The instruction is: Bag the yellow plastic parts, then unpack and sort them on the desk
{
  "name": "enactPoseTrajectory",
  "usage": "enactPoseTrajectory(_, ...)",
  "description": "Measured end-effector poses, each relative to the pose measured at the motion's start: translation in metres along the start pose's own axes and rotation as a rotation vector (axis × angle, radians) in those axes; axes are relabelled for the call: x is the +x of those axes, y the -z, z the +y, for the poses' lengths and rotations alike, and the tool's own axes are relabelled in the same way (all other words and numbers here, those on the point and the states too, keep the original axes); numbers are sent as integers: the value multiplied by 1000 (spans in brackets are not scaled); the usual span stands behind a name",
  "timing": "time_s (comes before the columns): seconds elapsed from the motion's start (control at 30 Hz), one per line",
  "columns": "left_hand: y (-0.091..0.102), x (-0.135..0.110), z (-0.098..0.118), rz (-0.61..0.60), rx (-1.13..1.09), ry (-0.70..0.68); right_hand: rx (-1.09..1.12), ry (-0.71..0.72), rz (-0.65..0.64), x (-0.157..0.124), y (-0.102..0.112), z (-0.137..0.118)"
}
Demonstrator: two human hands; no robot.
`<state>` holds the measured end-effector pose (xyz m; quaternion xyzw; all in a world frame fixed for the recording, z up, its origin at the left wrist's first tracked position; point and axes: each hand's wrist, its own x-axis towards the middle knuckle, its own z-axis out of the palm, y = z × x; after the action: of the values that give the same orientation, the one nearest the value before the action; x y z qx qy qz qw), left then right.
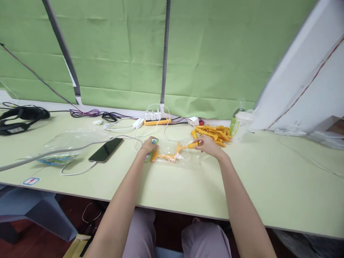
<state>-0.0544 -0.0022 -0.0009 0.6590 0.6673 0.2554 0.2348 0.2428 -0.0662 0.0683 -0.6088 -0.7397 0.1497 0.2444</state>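
A clear plastic bag (185,159) with a colourful printed end lies flat on the table in front of me. Closed on that printed end, at the bag's left, is my left hand (147,145). Orange-yellow plastic toy parts (168,157) show through the film. At the right end, the fingers of my right hand (208,146) pinch a yellow plastic piece (192,145); whether it is wholly inside the bag I cannot tell. Just behind my right hand is a pile of similar yellow plastic pieces (219,134).
A phone (106,150) on a white cable and another clear bag (60,157) lie to the left, with a headset (23,118) beyond. Behind stands an orange power strip (157,122) with chargers. A lidded white cup (242,125) stands right of the pile.
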Motion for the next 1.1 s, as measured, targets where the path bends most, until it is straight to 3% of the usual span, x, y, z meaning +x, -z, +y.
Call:
enactPoseTrajectory(0.17,-2,3,-1,-10,-52,20,144,-43,-15,10,-38,-4)
enactPoseTrajectory(0.27,-3,4,-2,1,-111,48,363,-40,-29,16,-67,-4)
enactPoseTrajectory(0.37,-4,4,-2,41,-131,41,476,-11,-14,20,-82,-1)
enactPoseTrajectory(0.47,-5,5,-3,69,-160,9,369,-21,85,25,-87,3)
enactPoseTrajectory(0.53,-6,6,-4,74,-194,-6,381,-50,75,29,-89,5)
enactPoseTrajectory(0.7,-7,8,-7,43,-261,-27,794,-172,-58,36,-95,0)
enactPoseTrajectory(0.87,-9,11,-12,12,-297,-63,821,3,-250,27,-82,-6)
enactPoseTrajectory(1.1,-9,13,-11,20,-106,-206,744,86,-296,25,-77,-9)
